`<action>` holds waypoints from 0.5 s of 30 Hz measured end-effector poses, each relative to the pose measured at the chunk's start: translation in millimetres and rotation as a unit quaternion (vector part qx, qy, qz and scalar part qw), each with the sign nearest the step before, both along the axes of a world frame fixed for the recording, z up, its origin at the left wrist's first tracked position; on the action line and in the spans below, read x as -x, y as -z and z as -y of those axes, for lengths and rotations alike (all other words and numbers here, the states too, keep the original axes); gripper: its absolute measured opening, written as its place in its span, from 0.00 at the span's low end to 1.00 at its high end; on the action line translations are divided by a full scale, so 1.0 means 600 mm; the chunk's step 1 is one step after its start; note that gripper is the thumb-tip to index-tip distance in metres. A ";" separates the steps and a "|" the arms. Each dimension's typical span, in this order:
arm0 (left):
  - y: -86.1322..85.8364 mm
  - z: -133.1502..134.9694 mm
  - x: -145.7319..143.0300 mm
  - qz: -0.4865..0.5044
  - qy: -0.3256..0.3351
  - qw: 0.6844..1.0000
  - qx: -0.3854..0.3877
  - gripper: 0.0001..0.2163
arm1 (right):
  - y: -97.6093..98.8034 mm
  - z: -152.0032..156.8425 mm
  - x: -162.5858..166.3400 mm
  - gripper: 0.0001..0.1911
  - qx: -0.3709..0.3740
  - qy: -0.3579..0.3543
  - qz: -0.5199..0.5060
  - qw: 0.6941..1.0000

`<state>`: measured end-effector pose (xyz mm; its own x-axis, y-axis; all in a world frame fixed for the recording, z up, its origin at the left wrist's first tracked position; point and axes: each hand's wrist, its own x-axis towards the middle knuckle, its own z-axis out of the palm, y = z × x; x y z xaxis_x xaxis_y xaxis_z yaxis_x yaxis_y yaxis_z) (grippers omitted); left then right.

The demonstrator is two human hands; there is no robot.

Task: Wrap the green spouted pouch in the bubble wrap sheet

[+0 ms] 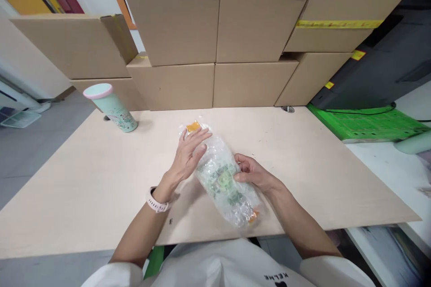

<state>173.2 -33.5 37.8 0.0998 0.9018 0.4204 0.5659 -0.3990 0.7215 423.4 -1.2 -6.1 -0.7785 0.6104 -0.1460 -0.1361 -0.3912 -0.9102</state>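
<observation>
"Where is the parcel?"

"In front of the person, between the two hands, slanting from its far left end to its near right end, close to the near edge of the table. I can't tell whether all of it rests on the wood or part is lifted."

"How would it handle?"

"Light, I'd judge, and soft outside: it looks like clear bubble wrap, loose and crinkled. The shiny film may slip under dry fingertips. Something green shows through the middle, but I can't make out what, so I'd treat it as fragile."

"Where would you take hold?"

"Along the long sides, near the middle, with a broad, gentle grip. The ends look floppier. There's an orange patch at the far end and an orange bit at the near one, perhaps tape."

"And the fingers?"

"The left hand is open, fingers stretched out and thumb apart, laid against the far left part by the orange patch. It seems to touch or steady, not clasp."

"The right hand?"

"That one is closed further: fingers curled, thumb on top, apparently pinching the right side about halfway along. The fingertips underneath are partly hidden, so I can't tell how firmly."
</observation>
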 end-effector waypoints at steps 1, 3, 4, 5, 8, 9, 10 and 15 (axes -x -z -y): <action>0.002 -0.001 0.001 0.066 0.026 0.996 0.061 0.23 | -0.003 0.003 -0.002 0.22 0.005 0.010 -0.012 1.000; 0.010 0.002 -0.011 0.233 0.095 0.951 0.181 0.29 | -0.008 0.006 -0.005 0.25 0.012 0.052 -0.038 0.998; 0.013 0.005 -0.023 0.314 0.130 0.913 0.228 0.31 | -0.010 0.007 -0.005 0.26 0.015 0.080 -0.050 0.995; 0.016 0.009 -0.036 0.380 0.159 0.873 0.261 0.34 | -0.013 0.006 -0.006 0.27 0.015 0.109 -0.061 0.992; 0.024 0.021 -0.079 0.458 0.186 0.829 0.261 0.37 | -0.015 0.001 -0.004 0.26 -0.002 0.195 -0.068 0.978; 0.027 0.023 -0.091 0.461 0.168 0.835 0.249 0.37 | -0.013 -0.002 -0.003 0.25 -0.014 0.219 -0.055 0.974; 0.032 0.025 -0.100 0.462 0.139 0.842 0.243 0.36 | -0.009 -0.006 -0.001 0.24 -0.030 0.239 -0.034 0.970; 0.077 0.010 -0.101 0.437 -0.005 0.847 0.302 0.26 | 0.017 -0.018 0.004 0.20 -0.253 0.366 0.217 0.869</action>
<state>233.9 -39.7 -8.4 -0.0214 0.9779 -0.2081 -0.2880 0.1933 0.9379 420.8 9.8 -16.6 -0.0938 0.9902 0.1033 0.2190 0.1218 -0.9681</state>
